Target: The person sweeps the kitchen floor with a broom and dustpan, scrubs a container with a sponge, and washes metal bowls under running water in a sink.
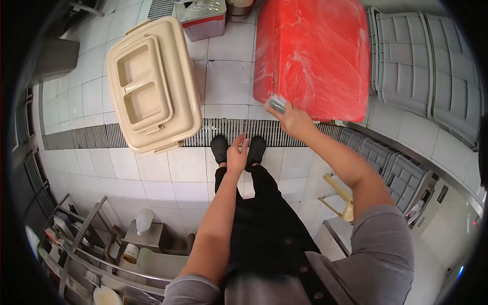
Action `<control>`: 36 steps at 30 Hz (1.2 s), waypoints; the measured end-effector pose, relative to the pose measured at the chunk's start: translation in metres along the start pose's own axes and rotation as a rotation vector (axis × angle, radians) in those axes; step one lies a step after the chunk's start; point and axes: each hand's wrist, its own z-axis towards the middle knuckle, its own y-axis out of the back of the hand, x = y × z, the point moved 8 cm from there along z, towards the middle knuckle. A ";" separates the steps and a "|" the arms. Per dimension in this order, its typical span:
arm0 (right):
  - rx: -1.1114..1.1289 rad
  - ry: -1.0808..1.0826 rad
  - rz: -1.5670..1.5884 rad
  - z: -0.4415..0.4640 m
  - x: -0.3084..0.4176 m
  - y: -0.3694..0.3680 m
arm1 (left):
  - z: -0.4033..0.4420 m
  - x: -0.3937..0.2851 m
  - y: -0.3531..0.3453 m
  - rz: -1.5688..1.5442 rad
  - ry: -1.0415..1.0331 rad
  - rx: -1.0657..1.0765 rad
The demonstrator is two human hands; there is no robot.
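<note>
A large red container [320,56] with whitish foam smeared over it stands at the upper right. My right hand [292,119] is closed round a small grey and white scrubber [277,103] at the container's lower left corner. The scrubber is partly blurred. Over the floor, above my shoes, my left hand [238,152] holds nothing, its fingers stretched out and somewhat apart. To its left lies a big beige lidded container [188,101] with two recesses in its lid.
A slotted drain [91,136] crosses the tiled floor. Grey crates [404,61] line the right side. A red and white box [206,28] stands at the top. Metal rails and a sink area [168,267] occupy the lower left; a yellow stool [339,195] is at the lower right.
</note>
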 end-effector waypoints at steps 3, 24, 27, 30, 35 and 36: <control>0.120 0.147 -0.212 -0.015 0.009 -0.004 | -0.002 0.031 0.030 -0.055 0.009 -0.119; -0.521 -0.585 0.195 -0.098 -0.165 0.009 | 0.034 -0.002 0.007 0.075 -0.043 -0.088; -0.566 -0.738 0.292 -0.071 -0.109 -0.004 | 0.077 -0.073 -0.051 0.075 -0.187 -0.069; -0.572 -0.684 0.385 -0.046 -0.047 -0.023 | 0.112 -0.130 -0.096 0.079 -0.208 -0.119; -0.900 -0.852 0.200 -0.138 -0.139 -0.042 | 0.149 -0.174 -0.126 0.443 -0.282 -0.177; -0.978 -1.077 0.431 -0.169 -0.183 -0.054 | 0.153 -0.183 -0.129 0.505 -0.283 -0.277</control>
